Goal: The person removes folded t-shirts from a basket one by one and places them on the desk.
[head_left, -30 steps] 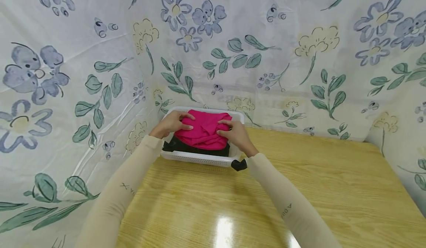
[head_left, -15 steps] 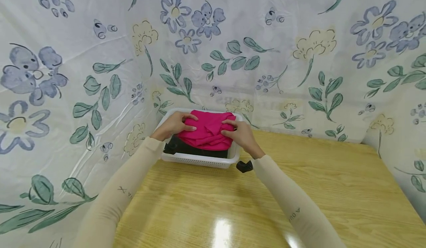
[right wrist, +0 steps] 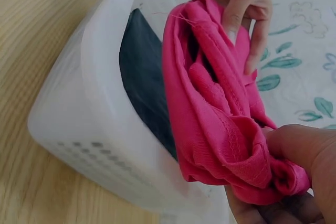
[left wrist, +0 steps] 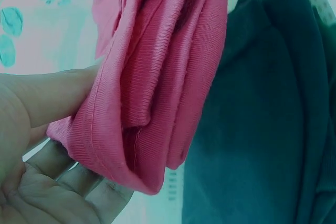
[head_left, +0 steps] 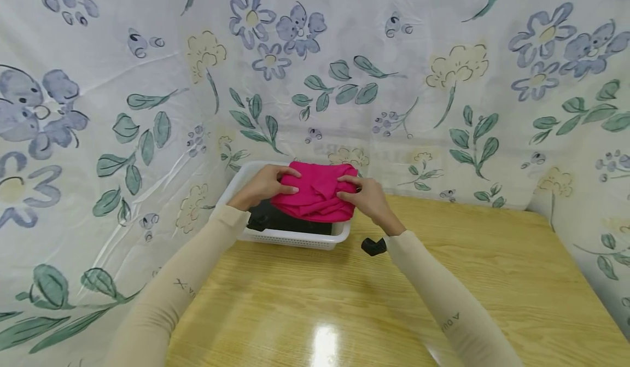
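Note:
A folded pink knit garment [head_left: 315, 192] hangs between both hands above a white plastic basket [head_left: 290, 240]. My left hand [head_left: 263, 185] pinches its left end, thumb on one side and fingers beneath, as the left wrist view shows. At the opposite end my right hand [head_left: 369, 198] grips the folds between thumb and fingers. Several layers of the pink cloth show edge-on in the right wrist view. Below, dark folded cloth [left wrist: 252, 114] lies inside the basket. What kind of garment the pink one is, I cannot tell.
The basket stands on a wood-grain table [head_left: 443, 268] near its back left corner. A white floral sheet [head_left: 394, 93] hangs behind and along the left side. Small black pieces [head_left: 374, 246] sit at both wrists.
Both hands have moved a little to the right with the pink garment. More of the basket's left part now shows, and the garment overhangs its right edge.

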Demonstrator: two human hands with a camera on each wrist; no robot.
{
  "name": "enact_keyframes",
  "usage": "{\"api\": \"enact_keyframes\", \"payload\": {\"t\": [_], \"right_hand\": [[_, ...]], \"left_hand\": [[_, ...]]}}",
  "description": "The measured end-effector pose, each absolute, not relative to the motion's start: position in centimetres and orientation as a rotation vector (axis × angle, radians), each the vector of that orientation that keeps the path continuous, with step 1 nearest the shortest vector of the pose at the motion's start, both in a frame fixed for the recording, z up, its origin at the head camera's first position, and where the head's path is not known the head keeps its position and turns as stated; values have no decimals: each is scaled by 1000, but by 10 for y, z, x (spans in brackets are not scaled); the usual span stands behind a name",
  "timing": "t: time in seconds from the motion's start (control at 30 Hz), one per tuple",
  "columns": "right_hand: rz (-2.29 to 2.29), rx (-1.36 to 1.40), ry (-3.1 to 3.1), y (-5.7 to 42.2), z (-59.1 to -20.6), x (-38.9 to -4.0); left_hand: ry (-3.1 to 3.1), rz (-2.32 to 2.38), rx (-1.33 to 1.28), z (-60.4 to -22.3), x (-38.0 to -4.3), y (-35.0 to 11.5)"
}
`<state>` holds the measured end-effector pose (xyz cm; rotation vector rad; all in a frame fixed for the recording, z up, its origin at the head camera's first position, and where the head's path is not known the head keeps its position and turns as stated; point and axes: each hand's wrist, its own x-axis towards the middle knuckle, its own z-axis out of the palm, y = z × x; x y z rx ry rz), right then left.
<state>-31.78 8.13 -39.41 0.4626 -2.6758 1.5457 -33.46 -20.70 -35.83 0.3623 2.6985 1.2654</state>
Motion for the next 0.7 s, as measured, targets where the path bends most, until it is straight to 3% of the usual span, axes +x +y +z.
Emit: {"api": "enact_keyframes", "payload": {"t": [0.7], "right_hand": [[1496,444,-2618,133,-388,-309]], "left_hand": [[2723,1244,457,-351,-329,-157]]}}
